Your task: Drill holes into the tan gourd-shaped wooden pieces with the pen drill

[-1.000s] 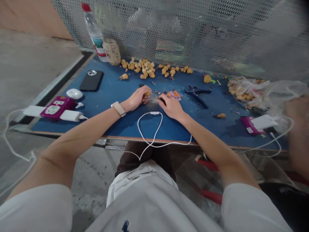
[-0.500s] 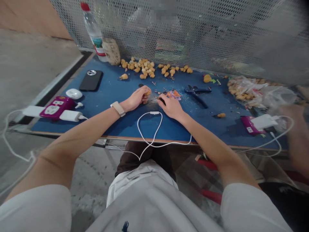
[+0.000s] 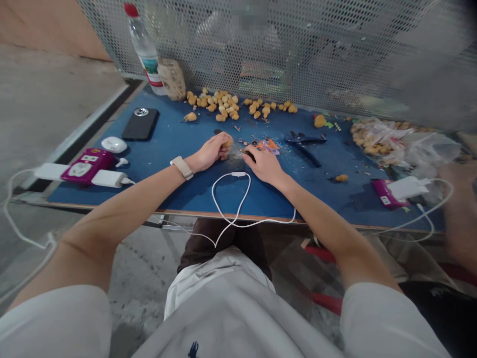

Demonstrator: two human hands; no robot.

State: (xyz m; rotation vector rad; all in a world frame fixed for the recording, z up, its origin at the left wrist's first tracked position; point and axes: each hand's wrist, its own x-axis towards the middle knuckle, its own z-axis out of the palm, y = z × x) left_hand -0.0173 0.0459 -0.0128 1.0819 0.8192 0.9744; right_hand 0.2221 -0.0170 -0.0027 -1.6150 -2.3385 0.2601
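Note:
My left hand (image 3: 215,150), with a pale watch on its wrist, is closed on a small tan gourd (image 3: 228,142). Opposite it, my right hand (image 3: 263,164) grips a thin tool with a black handle (image 3: 250,156); its metal tip points at the gourd, and its exact kind is too small to tell. A little room shows between tip and gourd. Beyond my right hand lie orange and purple scraps (image 3: 269,145) with pale crumbs. Blue-handled pliers or cutters (image 3: 306,147) rest to the right. Against the mesh several more small gourds (image 3: 225,103) are heaped.
A white cable (image 3: 238,174) loops before my hands on the blue table (image 3: 179,191). Leftward are a phone (image 3: 140,124), a white case (image 3: 114,144), a purple power adapter (image 3: 87,166), a bottle (image 3: 149,57) and a jar (image 3: 172,79). Rightward are a bag of gourds (image 3: 387,136) and another person's blurred arm (image 3: 460,214).
The tool's tip has drawn back slightly from the gourd. My hands have hardly moved otherwise. At the right edge the other person's arm has shifted.

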